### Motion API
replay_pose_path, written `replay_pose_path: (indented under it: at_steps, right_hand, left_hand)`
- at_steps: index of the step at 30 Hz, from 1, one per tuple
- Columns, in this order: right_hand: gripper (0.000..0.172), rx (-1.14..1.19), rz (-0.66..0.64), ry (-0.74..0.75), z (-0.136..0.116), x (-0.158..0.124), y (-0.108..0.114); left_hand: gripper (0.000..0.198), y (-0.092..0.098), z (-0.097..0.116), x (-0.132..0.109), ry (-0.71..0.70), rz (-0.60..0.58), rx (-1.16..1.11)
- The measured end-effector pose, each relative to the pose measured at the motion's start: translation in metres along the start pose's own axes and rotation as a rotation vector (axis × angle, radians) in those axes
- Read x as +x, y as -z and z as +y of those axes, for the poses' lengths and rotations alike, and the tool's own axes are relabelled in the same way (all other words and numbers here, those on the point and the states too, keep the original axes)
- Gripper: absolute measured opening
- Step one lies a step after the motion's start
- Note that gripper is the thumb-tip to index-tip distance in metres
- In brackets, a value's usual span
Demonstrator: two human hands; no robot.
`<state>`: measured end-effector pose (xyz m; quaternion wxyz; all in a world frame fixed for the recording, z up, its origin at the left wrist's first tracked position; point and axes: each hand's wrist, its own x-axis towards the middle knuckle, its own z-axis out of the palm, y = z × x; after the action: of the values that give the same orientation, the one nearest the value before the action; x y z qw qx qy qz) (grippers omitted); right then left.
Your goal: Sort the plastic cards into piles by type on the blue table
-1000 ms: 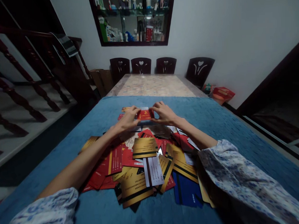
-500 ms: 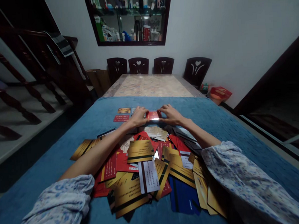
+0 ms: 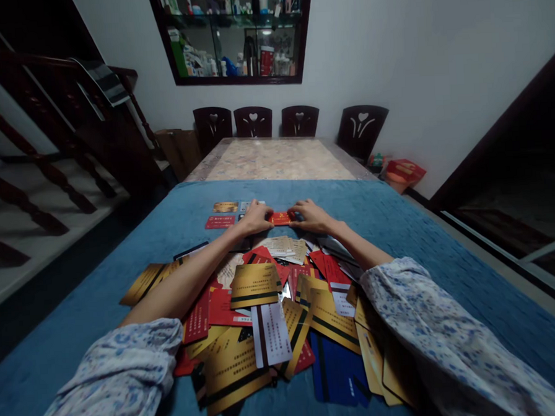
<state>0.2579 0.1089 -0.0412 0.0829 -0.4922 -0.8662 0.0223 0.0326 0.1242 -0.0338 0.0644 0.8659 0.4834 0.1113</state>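
A red card [image 3: 281, 218] with yellow marks lies level at the far side of the card pile, between my two hands. My left hand [image 3: 256, 218] has its fingers curled on the card's left end. At the right end, my right hand [image 3: 312, 217] pinches it with thumb and fingers. Just left of my left hand, a gold card [image 3: 225, 207] and another red card [image 3: 220, 221] lie flat in rows, with further cards partly hidden behind that hand. Nearer to me spreads a loose pile of cards, among them a gold card [image 3: 256, 284], a white card [image 3: 271, 334] and a blue card [image 3: 335, 369].
A blue cloth [image 3: 167, 229] covers the near part of the long table, whose patterned top [image 3: 279, 158] shows beyond. Several dark chairs [image 3: 253, 122] stand at the far side. A stair railing [image 3: 42, 161] is on the left, a red bag [image 3: 404, 171] on the right.
The red card between my hands has tipped from a slant with a bright glare to a flatter position, and its yellow marks now show. The view has shifted slightly.
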Motion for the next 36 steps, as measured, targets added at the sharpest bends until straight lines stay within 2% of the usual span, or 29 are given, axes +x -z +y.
replay_pose_path:
  at_steps: [14,24,36]
  right_hand:
    - [0.041,0.065,0.023,-0.153,-0.005,-0.004,-0.010]
    - [0.039,0.074,0.045,-0.145,-0.001,0.000,-0.016]
    - [0.040,0.082,0.026,-0.129,-0.005,0.002,-0.006]
  left_hand:
    - [0.036,-0.002,0.001,0.001,-0.004,-0.036,0.003]
    - [0.028,-0.004,0.002,0.001,-0.056,-0.023,-0.013]
    - [0.034,0.020,-0.009,-0.033,-0.085,0.093,-0.090]
